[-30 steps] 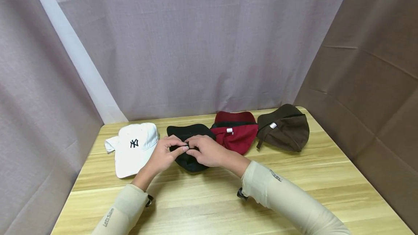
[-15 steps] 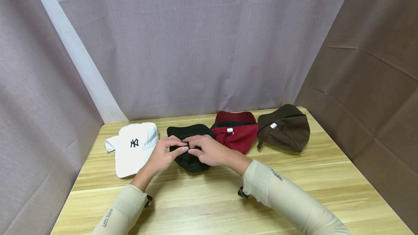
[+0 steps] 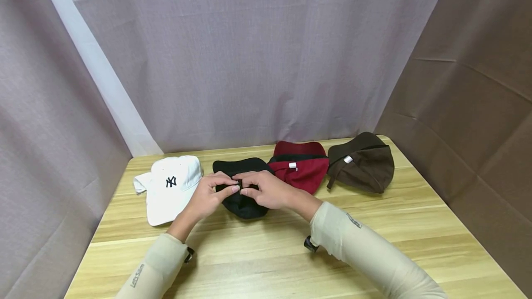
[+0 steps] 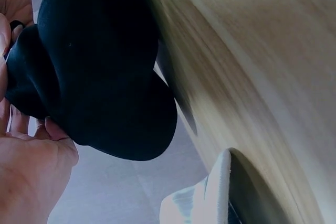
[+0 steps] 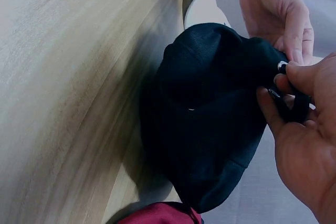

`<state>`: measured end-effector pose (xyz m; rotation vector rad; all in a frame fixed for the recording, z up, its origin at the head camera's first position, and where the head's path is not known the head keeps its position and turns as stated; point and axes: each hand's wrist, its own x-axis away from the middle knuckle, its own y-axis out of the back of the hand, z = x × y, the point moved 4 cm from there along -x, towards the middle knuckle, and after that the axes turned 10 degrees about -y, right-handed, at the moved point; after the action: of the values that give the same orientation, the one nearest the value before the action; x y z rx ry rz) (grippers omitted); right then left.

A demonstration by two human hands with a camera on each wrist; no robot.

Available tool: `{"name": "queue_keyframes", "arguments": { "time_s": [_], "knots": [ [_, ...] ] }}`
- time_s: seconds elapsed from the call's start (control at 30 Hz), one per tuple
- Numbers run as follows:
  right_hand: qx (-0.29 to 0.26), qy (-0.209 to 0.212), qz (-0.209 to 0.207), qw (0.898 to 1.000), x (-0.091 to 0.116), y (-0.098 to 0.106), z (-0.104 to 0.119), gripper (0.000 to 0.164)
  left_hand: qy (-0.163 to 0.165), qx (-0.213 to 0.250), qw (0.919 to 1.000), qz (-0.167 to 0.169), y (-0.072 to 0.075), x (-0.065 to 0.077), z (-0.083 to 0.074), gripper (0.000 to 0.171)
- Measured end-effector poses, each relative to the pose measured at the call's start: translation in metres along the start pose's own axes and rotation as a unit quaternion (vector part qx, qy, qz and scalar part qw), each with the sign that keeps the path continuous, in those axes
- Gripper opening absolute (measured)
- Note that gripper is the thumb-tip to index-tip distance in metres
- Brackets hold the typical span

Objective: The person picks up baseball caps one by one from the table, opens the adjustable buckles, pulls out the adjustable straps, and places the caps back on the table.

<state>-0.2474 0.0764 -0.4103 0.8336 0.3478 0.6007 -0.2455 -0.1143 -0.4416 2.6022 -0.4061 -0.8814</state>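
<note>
A black cap (image 3: 246,210) lies underside up at the middle of the table, its brim toward the curtain. At its back opening, my left hand (image 3: 209,194) pinches the cap's edge between thumb and fingers. Close beside it, my right hand (image 3: 268,190) pinches the cap's black strap (image 5: 300,108), which loops between thumb and fingers in the right wrist view. A small metal eyelet (image 5: 282,65) shows by the right thumb tip. The fingertips of both hands nearly meet. Fingers cover part of the strap, so whether it passes through the fastening cannot be told.
On the left lies a white cap (image 3: 172,190) with a dark monogram. To the right are a red cap (image 3: 305,174), against the black one, and a brown cap (image 3: 365,165). The wooden table (image 3: 257,262) meets grey curtains (image 3: 249,59) behind.
My right hand has shifted very slightly to the right, widening the small gap between the fingertips. The left hand and the caps stay nearly where they were.
</note>
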Motion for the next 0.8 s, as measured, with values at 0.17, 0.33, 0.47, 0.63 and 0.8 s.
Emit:
{"name": "queue_keyframes", "arguments": {
  "time_s": [0.17,0.33,0.47,0.63,0.8],
  "knots": [
    [0.030,0.004,-0.022,0.999,0.000,-0.001,0.002,0.026,0.009,-0.006,0.9999,0.001,0.001,0.000,-0.002,0.009],
    [0.084,-0.004,-0.034,0.996,-0.003,-0.003,0.005,0.030,0.006,-0.028,0.9996,0.005,-0.001,-0.002,-0.005,0.008],
    [0.099,-0.001,-0.038,0.994,-0.002,-0.003,0.008,0.032,-0.001,-0.032,0.9995,0.007,-0.003,-0.004,-0.006,0.007],
    [0.096,0.002,-0.033,0.995,-0.001,-0.003,0.010,0.029,0.005,-0.027,0.9995,0.012,-0.002,-0.002,-0.005,0.007],
    [0.082,0.001,-0.025,0.996,-0.001,-0.004,0.011,0.029,0.016,-0.015,0.9997,0.011,0.000,0.001,-0.002,0.007]
  ]
}}
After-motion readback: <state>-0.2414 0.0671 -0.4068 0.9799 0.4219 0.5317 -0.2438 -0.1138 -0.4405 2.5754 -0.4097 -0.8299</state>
